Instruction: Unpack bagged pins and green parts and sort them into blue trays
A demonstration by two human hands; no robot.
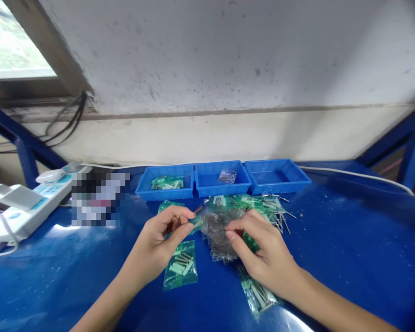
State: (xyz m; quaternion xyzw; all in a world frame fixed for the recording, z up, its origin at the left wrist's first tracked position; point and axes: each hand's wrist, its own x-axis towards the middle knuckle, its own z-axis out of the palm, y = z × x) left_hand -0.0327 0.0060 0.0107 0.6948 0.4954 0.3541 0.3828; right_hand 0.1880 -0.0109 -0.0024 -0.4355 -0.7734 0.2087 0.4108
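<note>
My left hand (169, 235) pinches the edge of a small green plastic bag (198, 223) between thumb and forefinger. Dark screws (198, 209) show just beyond those fingertips; whether they are in that bag I cannot tell. Thumb and forefinger of my right hand (259, 242) are pressed together over a heap of clear plastic bags (221, 244), and what they hold, if anything, is too small to make out. A green bag with screws and pale plugs (181, 265) lies below my left hand. Another filled bag (259, 295) lies partly under my right wrist.
Three blue trays stand along the wall: the left tray (141, 189) with green bags, the middle tray (207, 188) with a clear bag, and the right tray (280, 186). Loose metal screws (284, 221) lie right of the heap. A power strip (27, 207) sits far left.
</note>
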